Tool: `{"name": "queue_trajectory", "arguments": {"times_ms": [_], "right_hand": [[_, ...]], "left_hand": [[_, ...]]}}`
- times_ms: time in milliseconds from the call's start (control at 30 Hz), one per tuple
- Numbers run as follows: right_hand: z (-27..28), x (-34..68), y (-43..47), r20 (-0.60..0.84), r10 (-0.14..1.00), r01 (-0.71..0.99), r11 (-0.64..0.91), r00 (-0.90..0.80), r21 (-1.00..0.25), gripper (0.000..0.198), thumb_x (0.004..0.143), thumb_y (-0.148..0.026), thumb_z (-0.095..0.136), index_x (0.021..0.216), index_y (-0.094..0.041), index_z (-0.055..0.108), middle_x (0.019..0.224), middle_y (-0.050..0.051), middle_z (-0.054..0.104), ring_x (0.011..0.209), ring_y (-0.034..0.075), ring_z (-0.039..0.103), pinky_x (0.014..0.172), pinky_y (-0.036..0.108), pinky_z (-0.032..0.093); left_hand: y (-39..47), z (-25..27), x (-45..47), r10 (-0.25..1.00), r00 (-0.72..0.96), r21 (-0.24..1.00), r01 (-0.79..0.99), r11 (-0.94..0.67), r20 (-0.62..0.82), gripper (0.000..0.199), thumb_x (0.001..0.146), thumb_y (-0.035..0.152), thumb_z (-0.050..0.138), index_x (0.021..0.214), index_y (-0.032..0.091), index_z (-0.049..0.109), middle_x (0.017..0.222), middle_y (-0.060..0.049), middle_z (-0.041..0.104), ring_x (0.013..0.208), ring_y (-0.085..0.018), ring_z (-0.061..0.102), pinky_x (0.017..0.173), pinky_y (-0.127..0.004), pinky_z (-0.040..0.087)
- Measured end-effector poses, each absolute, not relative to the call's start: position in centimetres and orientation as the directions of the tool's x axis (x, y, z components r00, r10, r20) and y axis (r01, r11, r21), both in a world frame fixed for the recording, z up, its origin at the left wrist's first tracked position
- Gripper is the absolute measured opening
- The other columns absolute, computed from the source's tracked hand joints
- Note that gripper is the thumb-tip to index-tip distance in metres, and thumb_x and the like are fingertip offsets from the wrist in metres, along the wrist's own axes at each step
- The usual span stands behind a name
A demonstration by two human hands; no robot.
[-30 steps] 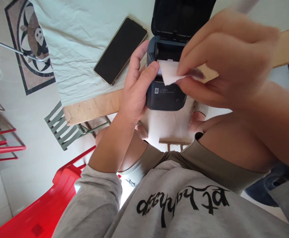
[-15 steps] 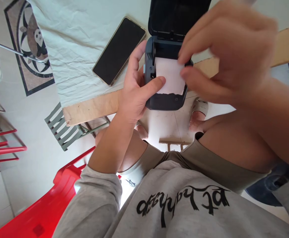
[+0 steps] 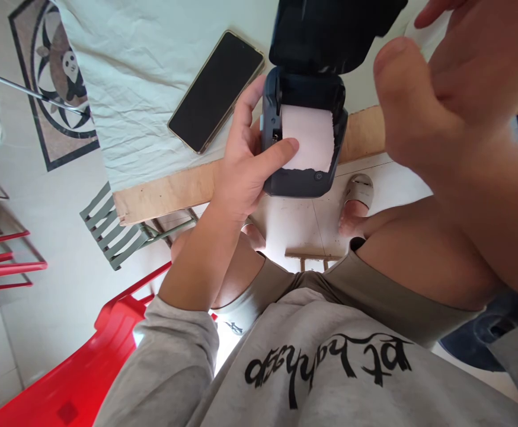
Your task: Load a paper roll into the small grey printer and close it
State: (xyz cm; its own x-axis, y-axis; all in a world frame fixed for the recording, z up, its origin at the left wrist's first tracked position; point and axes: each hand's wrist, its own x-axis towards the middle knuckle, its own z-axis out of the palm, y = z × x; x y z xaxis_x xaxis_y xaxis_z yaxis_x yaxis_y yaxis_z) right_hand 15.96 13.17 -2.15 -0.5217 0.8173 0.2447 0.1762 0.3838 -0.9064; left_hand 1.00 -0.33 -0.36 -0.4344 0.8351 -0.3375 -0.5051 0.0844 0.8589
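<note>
My left hand (image 3: 248, 160) grips a small dark portable printer (image 3: 306, 185) from its left side, the thumb pressed on the white paper (image 3: 312, 139) inside it. A ragged edge ends the paper near the printer's power button. The black lid (image 3: 325, 35) stands swung up at the far side. Away from the printer, at the upper right, is my right hand (image 3: 459, 83), its thumb and forefinger apart. Something whitish (image 3: 430, 35) shows between them; whether they touch it is unclear. A phone (image 3: 217, 92) with a dark screen lies left of the printer.
A pale cloth (image 3: 130, 77) covers the table, whose wooden edge (image 3: 165, 193) runs below the printer. On the left are a green slatted stool (image 3: 112, 228) and a red plastic chair (image 3: 81, 362). My legs and a sandalled foot (image 3: 359, 196) show beneath.
My right hand has left the paper and moved up and right, its fingers parting. The lid has tilted slightly rightward. My left hand keeps its hold on the printer.
</note>
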Motion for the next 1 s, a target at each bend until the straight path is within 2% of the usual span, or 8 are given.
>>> {"name": "queue_trajectory", "arguments": {"times_ms": [33, 133, 233, 433, 600, 767, 867, 1000], "right_hand": [[-2.0, 15.9, 13.0, 0.282, 0.785, 0.183, 0.444, -0.552, -0.877, 0.050, 0.090, -0.047, 0.060, 0.133, -0.022, 0.061, 0.134, -0.002, 0.057, 0.127, 0.012, 0.057, 0.104, 0.026, 0.052], [-1.5, 15.6, 12.7, 0.389, 0.554, 0.184, 0.716, -0.736, -0.673, 0.044, 0.096, -0.041, 0.047, 0.127, -0.014, 0.061, 0.125, 0.006, 0.060, 0.116, 0.011, 0.059, 0.099, 0.028, 0.053], [-1.6, 14.9, 12.4, 0.348, 0.432, 0.140, 0.771, -0.832, -0.622, 0.040, 0.097, -0.043, 0.044, 0.120, -0.014, 0.061, 0.122, 0.007, 0.059, 0.119, 0.011, 0.056, 0.102, 0.029, 0.051], [-2.2, 14.4, 12.4, 0.239, 0.428, 0.173, 0.724, -0.871, -0.668, 0.048, 0.096, -0.049, 0.044, 0.130, -0.017, 0.054, 0.133, 0.007, 0.053, 0.124, 0.010, 0.053, 0.109, 0.028, 0.050], [-2.2, 14.4, 12.3, 0.160, 0.449, 0.188, 0.635, -0.879, -0.749, 0.052, 0.096, -0.049, 0.044, 0.136, -0.016, 0.049, 0.139, 0.007, 0.051, 0.130, 0.008, 0.052, 0.118, 0.027, 0.047], [-2.0, 14.3, 12.0, 0.094, 0.482, 0.224, 0.562, -0.871, -0.796, 0.054, 0.093, -0.046, 0.048, 0.138, -0.017, 0.049, 0.141, 0.006, 0.049, 0.131, 0.008, 0.052, 0.118, 0.026, 0.047], [-1.9, 14.2, 12.0, 0.096, 0.467, 0.205, 0.551, -0.879, -0.809, 0.055, 0.094, -0.048, 0.048, 0.139, -0.017, 0.048, 0.142, 0.006, 0.049, 0.132, 0.007, 0.051, 0.120, 0.025, 0.046], [-1.8, 14.2, 12.3, 0.082, 0.443, 0.195, 0.544, -0.893, -0.816, 0.058, 0.095, -0.052, 0.046, 0.140, -0.017, 0.048, 0.142, 0.006, 0.048, 0.134, 0.007, 0.050, 0.120, 0.026, 0.045]], "left_hand": [[-0.4, -0.5, 0.9, 0.833, -0.447, 0.861, -0.503, 0.068, -0.327, 0.047, 0.070, 0.016, 0.079, 0.111, 0.030, 0.060, 0.082, 0.004, 0.067, 0.072, -0.013, 0.057, 0.066, -0.027, 0.044], [-0.4, -0.9, 0.7, 0.842, -0.445, 0.871, -0.487, 0.058, -0.304, 0.044, 0.073, 0.017, 0.078, 0.111, 0.031, 0.061, 0.080, 0.005, 0.066, 0.068, -0.011, 0.053, 0.062, -0.026, 0.041], [-0.6, -1.0, 0.4, 0.854, -0.405, 0.871, -0.480, 0.106, -0.328, 0.044, 0.077, 0.017, 0.077, 0.116, 0.030, 0.060, 0.083, 0.005, 0.064, 0.069, -0.009, 0.054, 0.061, -0.023, 0.042], [-0.5, -0.3, 0.9, 0.829, -0.432, 0.867, -0.484, 0.119, -0.355, 0.047, 0.075, 0.019, 0.077, 0.117, 0.030, 0.058, 0.088, 0.004, 0.065, 0.071, -0.009, 0.057, 0.063, -0.022, 0.044], [-0.2, 0.0, 1.1, 0.807, -0.445, 0.868, -0.470, 0.160, -0.389, 0.039, 0.083, 0.041, 0.076, 0.114, 0.030, 0.056, 0.091, 0.000, 0.068, 0.073, -0.014, 0.061, 0.066, -0.028, 0.048], [0.0, -0.4, 1.1, 0.793, -0.478, 0.879, -0.454, 0.144, -0.377, 0.034, 0.089, 0.040, 0.069, 0.117, 0.028, 0.053, 0.086, 0.002, 0.065, 0.070, -0.014, 0.065, 0.066, -0.028, 0.047], [0.0, -0.3, 1.4, 0.793, -0.488, 0.884, -0.448, 0.131, -0.365, 0.033, 0.085, 0.040, 0.072, 0.112, 0.029, 0.055, 0.082, 0.002, 0.064, 0.067, -0.015, 0.061, 0.062, -0.030, 0.046], [0.1, 0.1, 1.6, 0.790, -0.502, 0.896, -0.425, 0.129, -0.352, 0.023, 0.088, 0.034, 0.067, 0.109, 0.028, 0.058, 0.090, 0.000, 0.067, 0.068, -0.014, 0.055, 0.063, -0.031, 0.043]]}}
